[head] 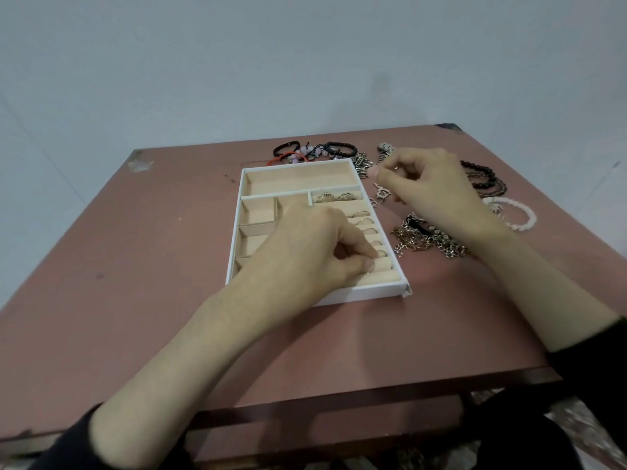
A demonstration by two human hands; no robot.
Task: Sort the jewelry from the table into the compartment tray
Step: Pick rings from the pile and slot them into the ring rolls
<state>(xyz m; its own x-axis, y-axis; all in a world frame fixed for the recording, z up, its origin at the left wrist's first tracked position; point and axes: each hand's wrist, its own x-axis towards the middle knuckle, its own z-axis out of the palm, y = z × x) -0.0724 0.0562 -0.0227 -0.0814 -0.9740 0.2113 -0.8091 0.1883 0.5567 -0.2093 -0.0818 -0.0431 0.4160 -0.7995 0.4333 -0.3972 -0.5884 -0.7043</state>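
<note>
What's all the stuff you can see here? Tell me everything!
table: one, dusty pink, under everything
compartment tray: one, white with beige lining, table middle
rings: several, silver, in the tray's right-hand ring rolls
silver chains: one tangled pile, right of the tray
black bead strands: a bunch, far right
white bracelet: one, near the black strands
black bracelets: two, behind the tray
pink beads: few, between the black bracelets
small silver piece: one, under the right fingers
left hand: pinches a ring at the near rolls
right hand: pinches the small silver piece
</note>
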